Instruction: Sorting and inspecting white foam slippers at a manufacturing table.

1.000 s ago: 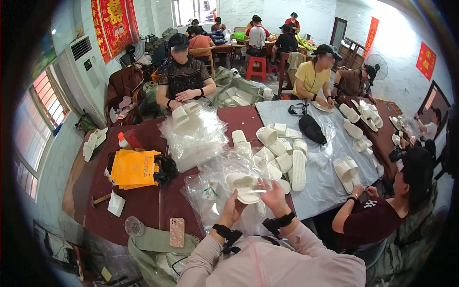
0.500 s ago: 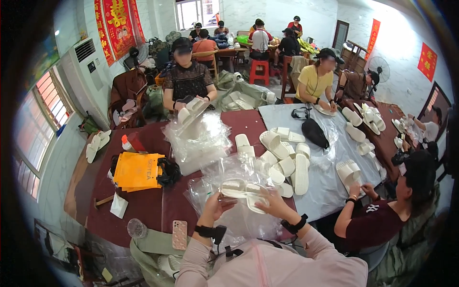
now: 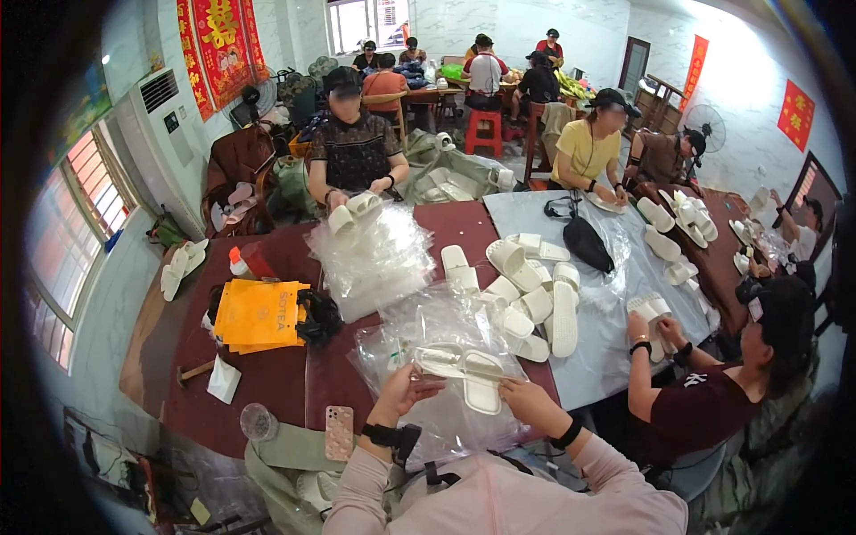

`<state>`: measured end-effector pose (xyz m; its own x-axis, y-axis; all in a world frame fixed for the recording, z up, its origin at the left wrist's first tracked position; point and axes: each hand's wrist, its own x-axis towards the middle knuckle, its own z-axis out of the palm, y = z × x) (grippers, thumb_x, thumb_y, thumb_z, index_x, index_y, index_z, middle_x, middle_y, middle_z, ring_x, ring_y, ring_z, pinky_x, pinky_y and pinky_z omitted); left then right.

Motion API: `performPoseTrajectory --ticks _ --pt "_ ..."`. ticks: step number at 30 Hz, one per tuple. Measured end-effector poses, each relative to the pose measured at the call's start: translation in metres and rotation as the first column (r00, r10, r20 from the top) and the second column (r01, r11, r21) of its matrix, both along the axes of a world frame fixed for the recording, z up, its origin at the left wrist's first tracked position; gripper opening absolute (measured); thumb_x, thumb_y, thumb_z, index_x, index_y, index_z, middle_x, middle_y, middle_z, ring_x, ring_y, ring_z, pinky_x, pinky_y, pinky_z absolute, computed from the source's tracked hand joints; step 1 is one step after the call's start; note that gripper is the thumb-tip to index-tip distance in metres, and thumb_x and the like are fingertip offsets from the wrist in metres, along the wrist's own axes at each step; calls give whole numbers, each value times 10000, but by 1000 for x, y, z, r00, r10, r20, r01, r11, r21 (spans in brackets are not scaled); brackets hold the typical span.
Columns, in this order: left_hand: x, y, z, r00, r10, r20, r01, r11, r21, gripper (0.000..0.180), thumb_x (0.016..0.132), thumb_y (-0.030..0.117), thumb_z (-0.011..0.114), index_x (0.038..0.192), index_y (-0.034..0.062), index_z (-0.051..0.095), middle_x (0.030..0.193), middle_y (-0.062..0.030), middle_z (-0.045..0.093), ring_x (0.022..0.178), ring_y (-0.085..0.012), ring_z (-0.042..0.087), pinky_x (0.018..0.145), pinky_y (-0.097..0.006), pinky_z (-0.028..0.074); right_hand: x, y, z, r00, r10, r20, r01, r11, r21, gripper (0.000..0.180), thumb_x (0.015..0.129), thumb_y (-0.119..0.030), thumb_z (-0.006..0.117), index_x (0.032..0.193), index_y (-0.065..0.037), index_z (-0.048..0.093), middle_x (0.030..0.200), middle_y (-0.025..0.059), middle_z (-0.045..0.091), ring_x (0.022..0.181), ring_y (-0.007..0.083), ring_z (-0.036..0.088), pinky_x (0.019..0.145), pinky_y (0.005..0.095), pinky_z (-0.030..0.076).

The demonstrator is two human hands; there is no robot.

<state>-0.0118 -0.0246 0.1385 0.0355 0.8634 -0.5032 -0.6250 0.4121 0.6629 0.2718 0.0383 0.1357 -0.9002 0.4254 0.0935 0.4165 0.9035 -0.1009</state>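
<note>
My left hand [image 3: 403,390] and my right hand [image 3: 526,399] hold a pair of white slippers [image 3: 464,366] between them, low over a heap of clear plastic bags [image 3: 428,325] on the dark red table [image 3: 267,383]. The left hand grips the left end, the right hand the right end, where one slipper [image 3: 482,394] hangs down. Loose white slippers [image 3: 526,294] lie just beyond, toward the right.
A taller stack of clear bags [image 3: 370,259] stands in the middle. An orange bag [image 3: 259,314], a phone [image 3: 339,432], a plastic cup [image 3: 258,421] and a hammer [image 3: 192,372] lie at my left. People sit across the table and on my right, handling slippers. A black pouch [image 3: 588,242] rests on the grey table.
The pair of slippers has come lower and nearer to me, and my hands have spread further apart along it. The view has shifted slightly downward.
</note>
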Motion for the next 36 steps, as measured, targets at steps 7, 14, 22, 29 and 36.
performPoseTrajectory --ticks 7,14,22,29,36 --pt "-3 -12 24 996 59 66 -63 996 59 206 885 274 415 769 118 484 1040 -185 595 806 -299 627 693 -338 506 7 15 50 996 -86 -17 82 984 -158 206 676 -51 538 878 -26 568 937 131 586 915 282 549 797 341 435" --pt "-2 -28 61 1000 7 -24 -2 983 185 279 896 328 412 726 121 488 913 -181 630 652 -229 619 594 -298 485 1 24 130 835 44 -548 -36 999 25 127 684 -24 549 809 -15 532 848 132 560 829 292 536 728 345 440" --pt "16 -44 85 990 135 -35 -132 988 76 314 893 332 423 717 90 521 814 -158 639 593 -223 608 582 -296 477 18 34 136 881 98 -462 -123 992 -24 144 654 5 543 797 -13 529 804 118 543 788 294 523 699 365 427" --pt "36 -65 100 959 258 -116 -241 960 144 322 891 321 437 715 73 545 778 -165 641 593 -214 617 546 -292 484 16 34 125 817 173 -550 -249 966 -65 119 657 14 520 772 -18 514 879 113 554 941 290 517 877 432 358" --pt "71 -98 105 737 611 -289 -509 783 358 346 910 257 428 655 44 528 769 -138 638 666 -215 627 643 -289 484 7 26 112 767 99 -634 -240 961 -140 65 696 -37 568 753 -26 538 1180 143 478 1094 349 429 930 449 308"
